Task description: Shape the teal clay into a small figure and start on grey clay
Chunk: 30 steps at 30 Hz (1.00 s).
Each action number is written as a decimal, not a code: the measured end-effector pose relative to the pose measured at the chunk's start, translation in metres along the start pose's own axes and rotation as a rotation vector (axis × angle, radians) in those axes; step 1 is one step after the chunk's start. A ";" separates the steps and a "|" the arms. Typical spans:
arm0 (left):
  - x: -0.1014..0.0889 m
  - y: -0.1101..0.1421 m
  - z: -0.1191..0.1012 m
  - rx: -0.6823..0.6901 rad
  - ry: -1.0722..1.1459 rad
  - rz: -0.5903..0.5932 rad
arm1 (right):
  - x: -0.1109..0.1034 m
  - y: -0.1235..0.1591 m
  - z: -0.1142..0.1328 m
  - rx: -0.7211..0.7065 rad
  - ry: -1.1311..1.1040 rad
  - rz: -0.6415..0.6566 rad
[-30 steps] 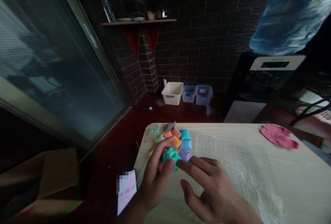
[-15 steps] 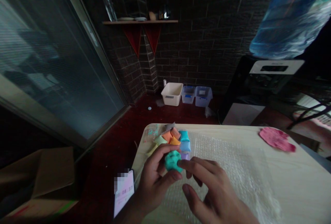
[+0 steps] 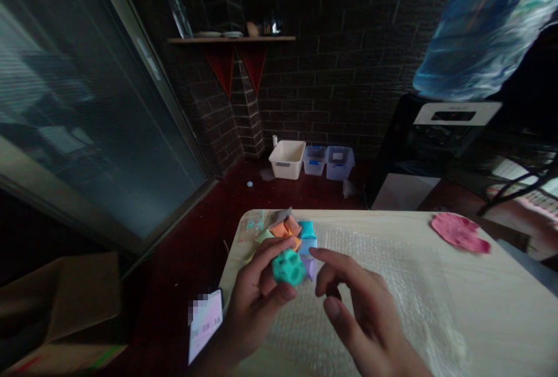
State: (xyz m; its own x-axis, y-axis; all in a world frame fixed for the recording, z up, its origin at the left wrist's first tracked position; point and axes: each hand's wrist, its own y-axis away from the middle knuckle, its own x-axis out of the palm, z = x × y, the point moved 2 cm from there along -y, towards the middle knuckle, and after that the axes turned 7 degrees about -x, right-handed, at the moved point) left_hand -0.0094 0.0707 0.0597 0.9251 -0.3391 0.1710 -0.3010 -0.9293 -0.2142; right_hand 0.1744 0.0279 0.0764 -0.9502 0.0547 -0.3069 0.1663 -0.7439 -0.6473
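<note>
A green ball of modelling clay [image 3: 288,268], dented all over with hollows, is pinched between the thumb and fingers of my left hand [image 3: 257,295]. My right hand [image 3: 361,301] hovers just right of it, apart from the clay, index finger stretched out and thumb spread. Behind the ball lie several small packets of coloured clay, among them a teal packet [image 3: 307,229], an orange packet [image 3: 279,230] and a purple packet [image 3: 309,268]. Under both hands spreads a sheet of bubble wrap [image 3: 392,278] on the pale wooden table [image 3: 514,301].
A pink crumpled piece [image 3: 460,233] lies at the table's far right. The phone [image 3: 206,322] showing a timer is at the left edge. On the floor are a cardboard box [image 3: 82,295] and a white bin [image 3: 288,160]. A water dispenser [image 3: 405,191] stands behind.
My right index finger has come off the clay ball and lifted up and right. The ball now shows more hollows, turned in my left hand.
</note>
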 end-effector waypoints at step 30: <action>0.006 0.000 0.014 -0.022 -0.095 -0.041 | 0.029 0.003 -0.046 0.498 -0.768 -0.116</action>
State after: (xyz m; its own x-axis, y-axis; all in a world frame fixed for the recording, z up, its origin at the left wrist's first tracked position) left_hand -0.0007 0.0709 0.0474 0.9542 -0.2862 0.0875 -0.2664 -0.9455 -0.1875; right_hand 0.1592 0.0580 0.0340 -0.8977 -0.1773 0.4034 0.0950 -0.9718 -0.2157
